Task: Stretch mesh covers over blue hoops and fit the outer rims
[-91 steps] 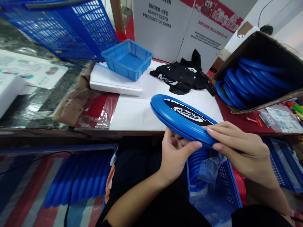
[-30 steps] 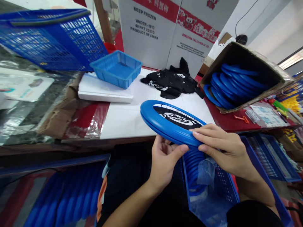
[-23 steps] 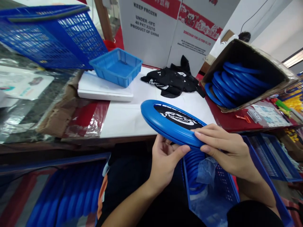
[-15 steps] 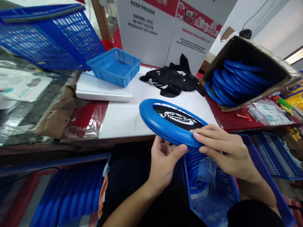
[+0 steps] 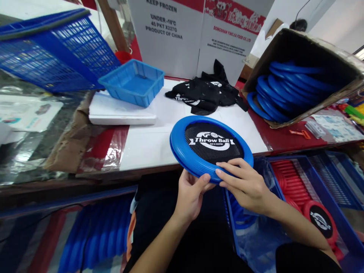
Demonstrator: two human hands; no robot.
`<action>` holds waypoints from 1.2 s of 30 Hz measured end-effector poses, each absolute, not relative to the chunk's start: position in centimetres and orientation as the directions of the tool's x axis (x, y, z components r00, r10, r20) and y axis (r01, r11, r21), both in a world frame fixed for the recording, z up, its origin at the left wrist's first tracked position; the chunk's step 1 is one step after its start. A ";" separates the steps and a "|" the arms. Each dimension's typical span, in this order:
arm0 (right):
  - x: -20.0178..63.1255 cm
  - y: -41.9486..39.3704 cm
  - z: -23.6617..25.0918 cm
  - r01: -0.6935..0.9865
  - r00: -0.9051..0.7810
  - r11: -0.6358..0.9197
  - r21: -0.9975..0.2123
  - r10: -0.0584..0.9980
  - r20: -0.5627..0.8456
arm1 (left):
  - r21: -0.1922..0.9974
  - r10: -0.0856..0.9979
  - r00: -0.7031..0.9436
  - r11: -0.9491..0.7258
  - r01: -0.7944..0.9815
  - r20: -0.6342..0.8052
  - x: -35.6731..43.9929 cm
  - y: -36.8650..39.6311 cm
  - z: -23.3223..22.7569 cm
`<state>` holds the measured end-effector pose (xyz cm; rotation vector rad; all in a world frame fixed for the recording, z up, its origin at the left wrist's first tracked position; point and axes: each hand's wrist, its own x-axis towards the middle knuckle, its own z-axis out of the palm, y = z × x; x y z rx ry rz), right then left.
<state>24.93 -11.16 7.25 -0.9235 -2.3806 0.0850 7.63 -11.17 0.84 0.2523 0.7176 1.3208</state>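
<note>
A blue ring disc point(image 5: 182, 146) with a black mesh centre printed "Throw Ball" is held over the near edge of the table, its face tilted toward me. My left hand point(image 5: 191, 193) grips its near rim from below, thumb on top. My right hand point(image 5: 244, 185) lies on the near right rim with its fingers spread over the ring and the mesh edge. A pile of black mesh pieces point(image 5: 204, 93) lies on the white tabletop point(image 5: 148, 142) behind the disc.
A tipped cardboard box point(image 5: 327, 57) of blue rings point(image 5: 284, 91) sits at the right. A small blue tray point(image 5: 132, 81) rests on a white slab, a large blue basket point(image 5: 54, 49) at far left. Blue bins below hold red discs point(image 5: 320, 218) and blue rings point(image 5: 93, 231).
The disc has tilted up so its printed face shows more fully, and it sits a little lower and nearer me. Both hands have shifted along its near rim. My view has tipped down.
</note>
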 end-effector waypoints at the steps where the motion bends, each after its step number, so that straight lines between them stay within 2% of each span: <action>1: 25.0 -11.2 6.5 0.600 -0.591 0.761 -0.245 0.628 0.506 | 0.551 0.937 0.084 0.270 -0.790 -0.338 7.7 -11.1 0.2; 6: 25.8 -11.4 4.8 0.582 -0.599 0.787 -0.204 0.585 0.546 | 0.548 0.941 0.125 0.288 -0.786 -0.315 8.0 -10.6 -1.7; 12: 26.7 -11.0 7.5 0.576 -0.691 0.807 -0.130 0.566 0.450 | 0.584 0.955 0.162 0.280 -0.762 -0.248 8.3 -10.6 -0.4; 16: 26.9 -10.8 7.6 0.556 -0.751 0.830 -0.038 0.522 0.404 | 0.585 0.924 0.131 0.333 -0.740 -0.360 8.0 -11.1 0.5; 19: 26.9 -10.9 5.4 0.541 -0.768 0.841 0.010 0.489 0.412 | 0.597 0.884 0.090 0.381 -0.706 -0.458 7.8 -11.3 0.5; 23: 26.7 -11.7 0.8 0.561 -0.735 0.825 0.070 0.458 0.501 | 0.622 0.867 0.064 0.405 -0.670 -0.495 7.9 -11.4 -0.7; 28: 26.7 -13.1 -4.0 0.633 -0.637 0.772 0.058 0.477 0.605 | 0.605 0.818 0.006 0.430 -0.670 -0.575 7.5 -11.8 -3.5; 30: 26.8 -13.3 -5.3 0.721 -0.510 0.692 -0.024 0.554 0.658 | 0.617 0.803 -0.044 0.421 -0.665 -0.595 7.0 -12.0 -4.4; 31: 26.8 -13.3 -5.9 0.786 -0.376 0.607 -0.118 0.620 0.689 | 0.631 0.802 -0.066 0.412 -0.657 -0.594 6.7 -12.1 -4.8; 33: 26.3 -13.3 -7.0 0.834 0.009 0.378 -0.402 0.719 0.695 | 0.666 0.810 -0.099 0.397 -0.632 -0.578 6.2 -12.3 -5.4; 35: 25.2 -13.4 -8.0 0.694 0.388 0.187 -0.695 0.717 0.580 | 0.703 0.816 -0.141 0.380 -0.601 -0.561 5.8 -12.4 -5.9; 36: 24.5 -13.5 -8.5 0.590 0.526 0.132 -0.796 0.686 0.503 | 0.722 0.816 -0.167 0.369 -0.586 -0.553 5.7 -12.5 -6.2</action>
